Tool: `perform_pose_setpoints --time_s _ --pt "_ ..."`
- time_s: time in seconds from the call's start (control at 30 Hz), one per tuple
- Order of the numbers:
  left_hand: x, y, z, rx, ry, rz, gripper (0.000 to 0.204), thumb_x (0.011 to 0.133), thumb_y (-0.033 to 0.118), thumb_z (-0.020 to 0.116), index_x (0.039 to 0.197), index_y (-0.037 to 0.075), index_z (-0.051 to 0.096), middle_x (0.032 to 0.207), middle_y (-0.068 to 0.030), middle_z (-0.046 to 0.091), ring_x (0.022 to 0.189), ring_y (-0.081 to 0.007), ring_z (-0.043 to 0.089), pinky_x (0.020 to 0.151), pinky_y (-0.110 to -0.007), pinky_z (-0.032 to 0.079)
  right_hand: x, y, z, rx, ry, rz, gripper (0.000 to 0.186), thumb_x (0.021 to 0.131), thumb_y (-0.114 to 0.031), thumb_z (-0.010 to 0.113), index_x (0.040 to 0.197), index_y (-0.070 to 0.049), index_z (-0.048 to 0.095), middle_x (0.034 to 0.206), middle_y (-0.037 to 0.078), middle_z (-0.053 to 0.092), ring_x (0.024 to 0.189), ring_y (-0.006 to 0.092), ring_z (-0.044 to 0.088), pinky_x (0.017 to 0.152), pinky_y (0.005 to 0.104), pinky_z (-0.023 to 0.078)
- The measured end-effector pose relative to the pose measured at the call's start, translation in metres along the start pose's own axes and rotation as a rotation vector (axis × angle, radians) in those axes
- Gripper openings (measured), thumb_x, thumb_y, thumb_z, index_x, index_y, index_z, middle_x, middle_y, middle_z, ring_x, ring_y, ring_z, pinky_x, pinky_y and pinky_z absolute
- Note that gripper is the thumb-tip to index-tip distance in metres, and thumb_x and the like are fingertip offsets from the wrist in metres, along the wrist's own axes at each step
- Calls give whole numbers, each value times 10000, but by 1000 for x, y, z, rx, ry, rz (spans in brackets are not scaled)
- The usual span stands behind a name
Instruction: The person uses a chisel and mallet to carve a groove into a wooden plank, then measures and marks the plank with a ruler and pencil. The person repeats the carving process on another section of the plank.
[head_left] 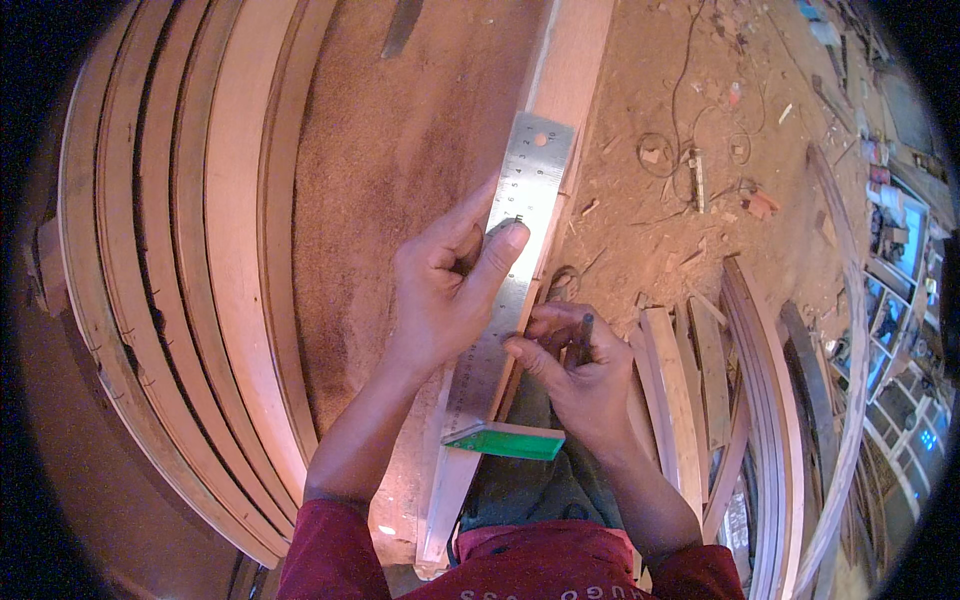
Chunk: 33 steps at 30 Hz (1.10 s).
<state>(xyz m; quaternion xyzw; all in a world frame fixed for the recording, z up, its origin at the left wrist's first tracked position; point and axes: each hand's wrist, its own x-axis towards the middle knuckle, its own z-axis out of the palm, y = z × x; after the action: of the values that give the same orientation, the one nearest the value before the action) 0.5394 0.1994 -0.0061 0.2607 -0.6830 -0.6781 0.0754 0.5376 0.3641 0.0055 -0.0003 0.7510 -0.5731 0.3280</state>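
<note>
A long pale wooden board [564,40] runs from the top of the view down toward my body. A steel try square [535,155] with a green handle [510,443] lies along it, the handle at the lower end. My left hand [445,285] grips the square and board, thumb pressed on the blade and fingers reaching along the far side. My right hand [575,370] is closed on a dark pencil-like stick [586,333], pointing upward, with its thumb at the blade's right edge.
Several long planks [237,230] lie stacked on the left. More boards and strips [760,390] fill the lower right. The dusty floor [640,210] holds cables [683,80] and wood scraps [760,203]. Cluttered items [890,280] stand along the far right.
</note>
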Motion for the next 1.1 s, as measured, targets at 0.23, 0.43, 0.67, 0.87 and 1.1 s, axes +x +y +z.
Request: perform_pose_setpoints --time_s 0.23,0.43,0.67,0.87,1.1 --pt "0 0 3 -60 19 34 467 943 114 638 1372 -17 508 960 2 666 722 16 485 605 -163 402 1 -1 0 1 -22 -22 334 771 -103 815 1045 -4 653 885 68 680 810 129 641 729 270 516" --pt "1 -4 1 -30 15 89 459 942 106 638 1364 -23 514 1030 -12 673 764 11 512 635 -161 425 2 0 0 -14 -5 -38 331 763 -149 828 1028 -30 670 869 73 694 810 150 661 733 291 525" --pt "0 2 -2 10 -10 -10 461 943 122 639 1365 -19 515 1086 -51 679 859 -19 545 722 -187 462 1 -3 -1 -20 -10 -23 327 763 -147 828 1024 -31 669 874 72 695 818 153 665 736 291 525" --pt "1 -3 0 -51 4 46 461 944 122 637 1366 -18 514 1102 -68 677 877 -24 548 740 -194 466 2 0 0 10 -8 -24 330 763 -156 829 1023 -31 667 871 72 694 822 149 663 739 289 524" --pt "0 -5 -3 4 -12 -32 465 943 125 643 1362 -28 512 1014 -41 684 799 -11 536 665 -187 453 2 -1 0 -10 -3 -42 336 765 -158 829 1028 -28 667 888 72 699 832 146 663 749 287 522"
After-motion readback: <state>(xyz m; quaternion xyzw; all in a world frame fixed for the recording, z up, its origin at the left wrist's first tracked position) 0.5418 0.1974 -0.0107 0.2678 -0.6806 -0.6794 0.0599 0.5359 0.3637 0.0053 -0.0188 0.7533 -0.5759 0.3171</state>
